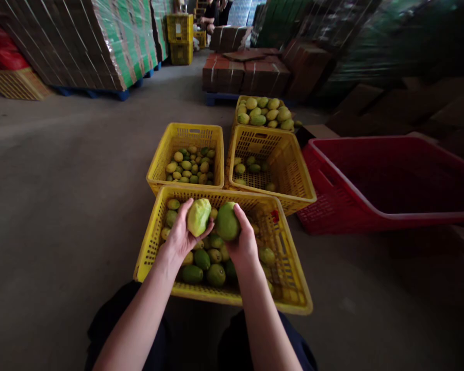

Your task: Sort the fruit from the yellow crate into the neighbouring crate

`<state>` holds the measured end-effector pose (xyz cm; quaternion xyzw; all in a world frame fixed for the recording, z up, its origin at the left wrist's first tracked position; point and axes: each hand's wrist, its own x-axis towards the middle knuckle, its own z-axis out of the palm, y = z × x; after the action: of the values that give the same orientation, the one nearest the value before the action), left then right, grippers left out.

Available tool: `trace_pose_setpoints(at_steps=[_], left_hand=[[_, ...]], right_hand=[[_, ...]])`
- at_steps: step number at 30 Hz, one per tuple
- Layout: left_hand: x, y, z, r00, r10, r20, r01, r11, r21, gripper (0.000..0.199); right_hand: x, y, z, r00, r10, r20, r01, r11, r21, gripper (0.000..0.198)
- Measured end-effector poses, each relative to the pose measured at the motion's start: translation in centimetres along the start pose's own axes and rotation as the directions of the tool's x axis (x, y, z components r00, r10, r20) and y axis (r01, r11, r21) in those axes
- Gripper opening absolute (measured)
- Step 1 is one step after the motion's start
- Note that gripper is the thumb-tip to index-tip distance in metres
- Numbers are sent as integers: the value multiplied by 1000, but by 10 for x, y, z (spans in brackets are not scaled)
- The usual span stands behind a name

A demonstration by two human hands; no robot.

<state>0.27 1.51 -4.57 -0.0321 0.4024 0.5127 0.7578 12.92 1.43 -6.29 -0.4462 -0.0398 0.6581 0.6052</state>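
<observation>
My left hand (184, 232) is closed around a yellow-green lemon (198, 217) with bumpy skin. Beside it, my right hand (245, 239) grips a darker green lemon (227, 221), thumb along its side. Both fruits are held up side by side, a small gap apart, over the near yellow crate (294, 278). Inside that crate lie several green and yellowish lemons (215, 275), partly hidden by my hands and forearms.
Beyond stand a yellow crate of small lemons (164, 147), another with a few fruits (290, 170) and a full one (263, 112). A large red crate (325, 206) is at the right. Cartons (247, 72) and wrapped pallets (131, 41) stand behind; a person (211, 18) is far back.
</observation>
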Motion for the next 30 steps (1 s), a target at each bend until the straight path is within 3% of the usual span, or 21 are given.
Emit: trace_pose_setpoints(at_steps=[3,5,8,13,19,22,25,28,30], left_hand=[[-3,-1,0,1000,-3,-6,4,998,67,15],[-2,-1,-1,1000,13,-4,-13,997,71,21],[1,-1,-3,999,34,-1,-34,999,37,31],[6,-2,-3,994,94,-53,-97,994,-58,25],[12,-6,-4,987,130,-96,-135,989,-55,26],[15,-6,-6,977,201,-71,-203,979,-24,27],[13,-5,-7,954,298,-36,-296,954,43,31],[8,-9,-6,887,458,63,-462,869,180,34],[4,-12,-6,826,548,131,-562,787,252,36]], right_hand=[[1,-3,-2,997,81,19,-81,996,39,19],[4,-3,-5,995,96,31,-98,994,46,21],[10,-1,-9,994,108,13,-109,994,29,24],[9,4,-5,987,149,-55,-148,989,21,23],[-2,-1,3,984,174,-37,-173,985,17,25],[-3,-1,4,993,100,-67,-100,995,8,29],[-4,1,3,994,-84,-75,81,995,-54,31],[-10,3,1,955,-295,36,298,943,-147,32],[-15,5,1,921,-364,138,384,906,-177,32]])
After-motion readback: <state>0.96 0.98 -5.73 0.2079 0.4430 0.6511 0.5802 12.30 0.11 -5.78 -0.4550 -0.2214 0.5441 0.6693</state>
